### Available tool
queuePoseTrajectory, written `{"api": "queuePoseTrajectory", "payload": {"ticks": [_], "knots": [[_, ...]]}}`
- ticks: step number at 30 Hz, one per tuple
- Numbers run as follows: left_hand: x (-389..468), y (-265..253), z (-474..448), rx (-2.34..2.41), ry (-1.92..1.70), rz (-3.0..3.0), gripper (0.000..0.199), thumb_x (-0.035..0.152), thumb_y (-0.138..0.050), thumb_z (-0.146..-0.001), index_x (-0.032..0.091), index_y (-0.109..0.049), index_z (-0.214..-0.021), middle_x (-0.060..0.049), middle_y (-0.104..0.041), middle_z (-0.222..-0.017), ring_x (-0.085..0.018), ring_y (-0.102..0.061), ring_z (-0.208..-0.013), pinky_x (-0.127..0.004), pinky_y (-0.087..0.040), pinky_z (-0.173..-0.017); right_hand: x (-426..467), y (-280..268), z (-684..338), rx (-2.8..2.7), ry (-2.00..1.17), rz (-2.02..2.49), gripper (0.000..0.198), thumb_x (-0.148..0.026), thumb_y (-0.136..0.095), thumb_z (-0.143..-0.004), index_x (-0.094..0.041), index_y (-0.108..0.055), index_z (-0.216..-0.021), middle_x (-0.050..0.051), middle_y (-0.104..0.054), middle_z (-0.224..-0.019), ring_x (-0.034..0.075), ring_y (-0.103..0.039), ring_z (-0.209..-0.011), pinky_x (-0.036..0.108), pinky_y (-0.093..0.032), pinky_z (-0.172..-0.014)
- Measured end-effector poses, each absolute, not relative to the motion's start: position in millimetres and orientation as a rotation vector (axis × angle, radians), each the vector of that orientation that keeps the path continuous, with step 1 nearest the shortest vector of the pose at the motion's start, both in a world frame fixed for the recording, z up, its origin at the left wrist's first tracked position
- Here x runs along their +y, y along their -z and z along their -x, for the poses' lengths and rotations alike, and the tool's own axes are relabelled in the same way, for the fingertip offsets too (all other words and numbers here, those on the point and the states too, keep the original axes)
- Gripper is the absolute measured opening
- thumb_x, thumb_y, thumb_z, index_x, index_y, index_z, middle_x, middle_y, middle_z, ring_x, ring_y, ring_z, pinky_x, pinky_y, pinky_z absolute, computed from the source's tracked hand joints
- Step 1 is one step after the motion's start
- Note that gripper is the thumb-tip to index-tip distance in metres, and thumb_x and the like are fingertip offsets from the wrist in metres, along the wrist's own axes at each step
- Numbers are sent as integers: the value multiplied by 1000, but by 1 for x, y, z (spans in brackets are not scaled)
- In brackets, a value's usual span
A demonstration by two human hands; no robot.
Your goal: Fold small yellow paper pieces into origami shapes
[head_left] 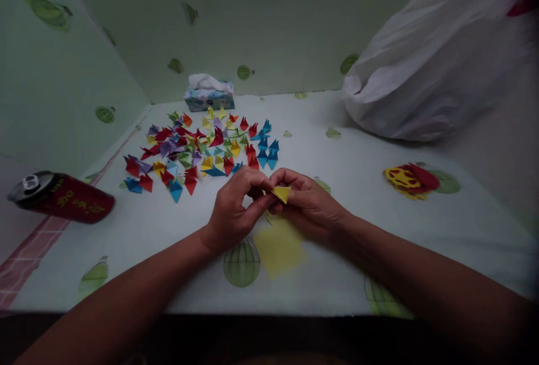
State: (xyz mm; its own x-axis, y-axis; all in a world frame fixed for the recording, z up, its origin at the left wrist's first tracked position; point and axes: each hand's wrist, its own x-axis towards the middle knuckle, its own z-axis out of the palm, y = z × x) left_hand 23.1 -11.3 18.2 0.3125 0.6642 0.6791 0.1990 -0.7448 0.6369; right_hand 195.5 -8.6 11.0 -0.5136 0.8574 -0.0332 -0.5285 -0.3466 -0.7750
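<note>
Between my two hands is a small folded piece of yellow paper [282, 193], its pointed layers showing. My left hand [238, 202] pinches its left tip between thumb and fingers. On the other side my right hand [309, 199] grips the same paper, thumb along its edge and fingers curled behind. Under my hands a flat yellow paper square [280, 247] lies on the table, partly covered by the right hand. Beyond the left hand spreads a crowd of small folded paper cranes [217, 137] in red, blue, yellow, purple and green.
A dark red drink can [63, 196] stands at the left. A tissue box [209, 95] sits by the back wall. On the right are a large white plastic bag [421, 67] and a red and yellow item [410, 179]. The table's front edge [269, 313] runs below my forearms.
</note>
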Motion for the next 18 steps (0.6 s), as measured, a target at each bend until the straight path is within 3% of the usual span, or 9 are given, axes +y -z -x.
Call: {"api": "queuePoseTrajectory", "payload": {"ticks": [12, 18], "knots": [[-13, -24, -21, 818, -1419, -2353, 6, 16, -67, -88, 20, -65, -91, -3, -61, -89, -12, -60, -75, -23, -52, -65, -13, -13, -192, -1011, -1841, 669, 19, -24, -81, -77, -20, -64, -85, -3, -59, -72, 9, -53, -63, 21, -42, -61], [-12, -25, -23, 864, -1329, -1950, 6, 18, -69, -85, 18, -64, -82, -1, -61, -78, -11, -59, -68, -22, -50, -59, -11, -15, -195, -1074, -1806, 611, 23, -37, -80, -78, -20, -65, -84, -1, -60, -80, 12, -57, -73, 27, -46, -73]]}}
